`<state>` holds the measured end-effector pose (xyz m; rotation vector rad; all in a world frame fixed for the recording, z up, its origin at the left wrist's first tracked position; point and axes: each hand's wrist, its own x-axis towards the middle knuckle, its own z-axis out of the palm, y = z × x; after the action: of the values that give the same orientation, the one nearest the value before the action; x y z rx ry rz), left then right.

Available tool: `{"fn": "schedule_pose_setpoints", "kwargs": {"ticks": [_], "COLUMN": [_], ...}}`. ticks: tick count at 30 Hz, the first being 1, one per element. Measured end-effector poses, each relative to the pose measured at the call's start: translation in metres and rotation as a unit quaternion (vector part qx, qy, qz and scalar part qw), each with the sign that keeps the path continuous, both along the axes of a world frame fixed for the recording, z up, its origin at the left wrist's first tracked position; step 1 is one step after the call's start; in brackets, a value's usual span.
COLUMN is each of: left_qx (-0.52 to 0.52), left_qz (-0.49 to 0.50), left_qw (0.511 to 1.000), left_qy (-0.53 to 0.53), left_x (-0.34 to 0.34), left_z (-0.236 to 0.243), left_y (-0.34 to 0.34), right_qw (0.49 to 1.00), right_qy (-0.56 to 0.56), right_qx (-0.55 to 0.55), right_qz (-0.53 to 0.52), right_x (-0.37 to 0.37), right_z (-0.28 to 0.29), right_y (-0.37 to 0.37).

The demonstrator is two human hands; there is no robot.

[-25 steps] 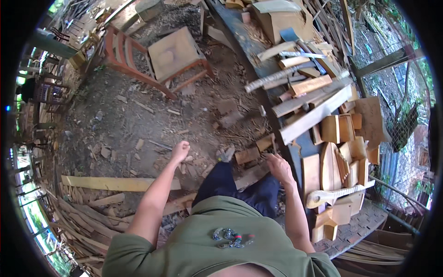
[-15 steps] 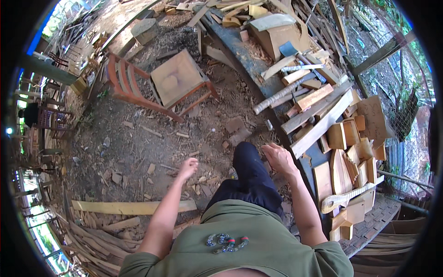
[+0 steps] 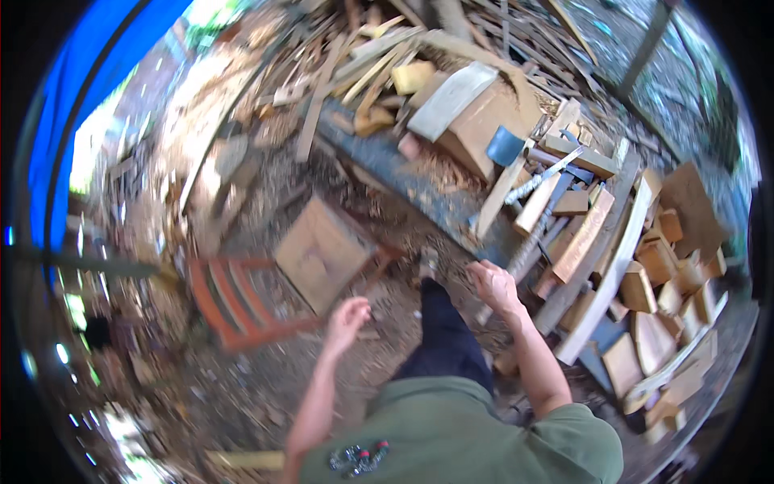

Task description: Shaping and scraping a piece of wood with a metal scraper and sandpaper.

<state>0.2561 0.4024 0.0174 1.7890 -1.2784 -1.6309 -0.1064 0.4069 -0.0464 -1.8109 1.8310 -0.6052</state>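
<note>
My left hand (image 3: 347,319), slightly blurred, hangs empty with loosely bent, parted fingers, below the seat (image 3: 318,250) of a reddish-brown wooden chair (image 3: 234,302). My right hand (image 3: 492,286) is closed with bent fingers and nothing visible in it, beside the long dark-blue workbench (image 3: 435,210). Near it on the bench lie a pale curved slat (image 3: 609,282), an orange-toned wood block (image 3: 580,242), a tool with a wrapped pale handle (image 3: 536,181) and a small blue curved piece (image 3: 504,145). My dark-trousered leg (image 3: 443,331) reaches forward between my hands.
Scrap boards (image 3: 355,64) pile at the back of the bench, around a wood-covered hump (image 3: 484,121). Cut blocks (image 3: 657,266) cluster at the right. Wood chips and offcuts litter the dirt ground (image 3: 234,387). A blue tarp (image 3: 81,73) hangs at upper left above a post (image 3: 97,266).
My view has swung toward the bench, so the chair appears lower and the scene is blurred. One leg has stepped forward. Both hands have moved forward along with me.
</note>
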Motion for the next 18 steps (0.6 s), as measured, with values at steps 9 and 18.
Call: {"fn": "schedule_pose_setpoints", "kwargs": {"ticks": [9,18], "left_qx": [-0.043,-0.376], "left_qz": [-0.18,-0.38], "left_qw": [0.982,0.84], "left_qy": [-0.045,-0.095], "left_x": [-0.047,-0.161], "left_z": [0.016,0.044], "left_y": [-0.237,-0.375], "right_qw": [0.965,0.906], "right_qy": [0.115,0.13], "right_qx": [0.231,-0.145], "right_qz": [-0.051,-0.375], "right_x": [-0.011,-0.038], "right_z": [-0.002,-0.017], "right_y": [-0.1,-0.284]}}
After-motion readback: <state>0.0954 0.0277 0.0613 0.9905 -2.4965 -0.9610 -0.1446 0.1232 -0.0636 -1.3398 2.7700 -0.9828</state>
